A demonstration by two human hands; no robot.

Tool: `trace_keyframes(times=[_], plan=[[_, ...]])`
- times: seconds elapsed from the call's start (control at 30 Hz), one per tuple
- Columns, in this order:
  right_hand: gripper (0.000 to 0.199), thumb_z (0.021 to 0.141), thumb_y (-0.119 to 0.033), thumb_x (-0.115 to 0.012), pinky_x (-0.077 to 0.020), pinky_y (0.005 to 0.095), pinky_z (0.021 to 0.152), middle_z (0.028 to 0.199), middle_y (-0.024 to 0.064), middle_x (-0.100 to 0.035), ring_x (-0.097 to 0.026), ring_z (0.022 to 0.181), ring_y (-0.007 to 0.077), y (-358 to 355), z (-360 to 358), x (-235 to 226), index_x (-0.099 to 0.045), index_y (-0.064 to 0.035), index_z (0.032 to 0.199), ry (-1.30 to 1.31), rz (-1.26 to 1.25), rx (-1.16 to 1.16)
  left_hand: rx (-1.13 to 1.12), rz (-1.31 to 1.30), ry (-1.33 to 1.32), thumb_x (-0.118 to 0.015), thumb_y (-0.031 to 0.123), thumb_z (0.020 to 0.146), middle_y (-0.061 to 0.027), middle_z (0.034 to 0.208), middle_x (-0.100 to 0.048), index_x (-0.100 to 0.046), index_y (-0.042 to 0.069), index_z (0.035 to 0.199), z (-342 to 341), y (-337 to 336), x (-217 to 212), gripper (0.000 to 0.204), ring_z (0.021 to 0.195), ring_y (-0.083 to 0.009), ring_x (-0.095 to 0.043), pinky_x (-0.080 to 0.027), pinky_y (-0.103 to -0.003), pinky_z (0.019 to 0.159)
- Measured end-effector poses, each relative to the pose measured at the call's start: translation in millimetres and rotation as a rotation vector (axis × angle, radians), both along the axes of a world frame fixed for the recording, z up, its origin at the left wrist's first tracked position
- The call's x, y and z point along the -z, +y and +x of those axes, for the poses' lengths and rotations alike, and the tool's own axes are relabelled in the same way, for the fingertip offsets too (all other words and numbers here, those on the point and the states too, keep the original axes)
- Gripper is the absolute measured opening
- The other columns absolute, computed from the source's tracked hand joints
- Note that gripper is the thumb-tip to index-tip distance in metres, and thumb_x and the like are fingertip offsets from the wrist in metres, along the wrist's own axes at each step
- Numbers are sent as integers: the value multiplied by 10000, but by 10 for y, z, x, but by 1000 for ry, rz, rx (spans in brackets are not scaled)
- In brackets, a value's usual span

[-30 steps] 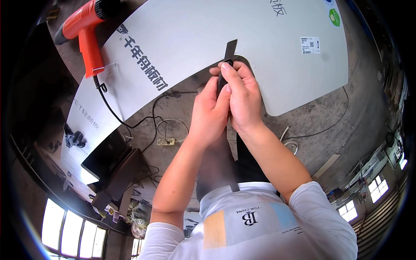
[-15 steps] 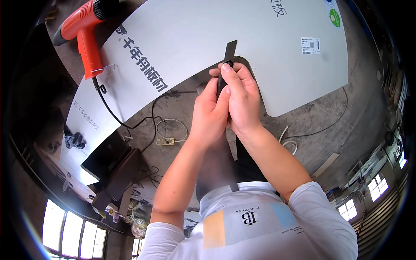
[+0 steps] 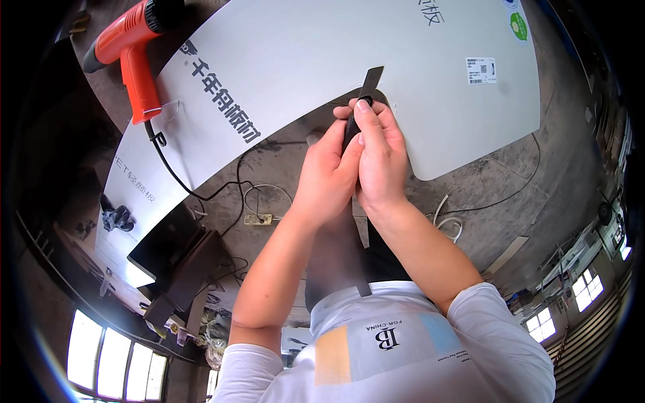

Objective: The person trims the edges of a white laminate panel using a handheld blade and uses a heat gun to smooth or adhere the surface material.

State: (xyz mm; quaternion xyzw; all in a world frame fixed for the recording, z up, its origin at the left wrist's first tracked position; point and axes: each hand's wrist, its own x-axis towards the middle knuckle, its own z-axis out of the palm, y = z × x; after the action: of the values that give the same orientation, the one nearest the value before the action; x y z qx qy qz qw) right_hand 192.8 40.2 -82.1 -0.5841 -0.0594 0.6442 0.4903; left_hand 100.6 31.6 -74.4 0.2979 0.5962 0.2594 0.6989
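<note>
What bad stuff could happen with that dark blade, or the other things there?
Fingers might get cut: the left hand and right hand are bare, gripping the black handle close to the dark blade.

The white board could get scratched, since the blade sticks out in front of it.

The orange heat gun might get tugged if something snags its black cord, which trails past the board's edge.

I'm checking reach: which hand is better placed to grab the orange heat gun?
Probably the left hand: it sits nearer the heat gun than the right hand, though both hold the black knife.
</note>
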Motion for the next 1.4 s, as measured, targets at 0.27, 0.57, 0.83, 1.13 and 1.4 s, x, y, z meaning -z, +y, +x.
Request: trace_keyframes(times=[0.27,0.57,0.83,1.13,1.4], plan=[[245,1116,-272,-619,-488,281,930,1126,97,-740,-623,1026,110,-97,9,-23,-670,-33,1113,38,11,81,112,29,51,-589,223,1119,38,779,-603,-644,40,1159,-56,22,-47,195,634,-29,-516,-406,-226,534],[223,1088,-243,-698,-586,289,817,1062,110,-790,-711,915,123,-352,344,-190,-690,-21,1107,-91,69,-29,346,-129,-58,-682,252,1052,-4,788,-629,-688,20,1153,-368,-327,-191,254,729,-89,-553,-466,-295,664],[337,1063,-301,-736,-540,269,621,775,66,-757,-689,680,118,-207,407,-323,-691,-26,873,-499,286,-398,-458,-166,-325,-559,323,1132,-61,780,-550,-532,59,1235,-124,-879,-332,285,535,-145,-485,-459,-307,517],[190,787,-253,-919,-516,366,668,780,-31,-711,-626,766,210,660,762,-109,-790,-134,861,-1434,939,-599,-591,-19,-241,-551,319,1146,-69,801,-548,-540,61,1225,-374,-1081,-198,270,545,-150,-494,-472,-320,530],[128,841,-249,-852,-513,389,648,803,-5,-696,-628,737,240,699,698,-153,-767,-154,852,-1400,871,-912,-620,-50,-253,-546,318,1148,-73,816,-556,-541,64,1224,-375,-1239,-210,265,550,-153,-507,-468,-326,527]])
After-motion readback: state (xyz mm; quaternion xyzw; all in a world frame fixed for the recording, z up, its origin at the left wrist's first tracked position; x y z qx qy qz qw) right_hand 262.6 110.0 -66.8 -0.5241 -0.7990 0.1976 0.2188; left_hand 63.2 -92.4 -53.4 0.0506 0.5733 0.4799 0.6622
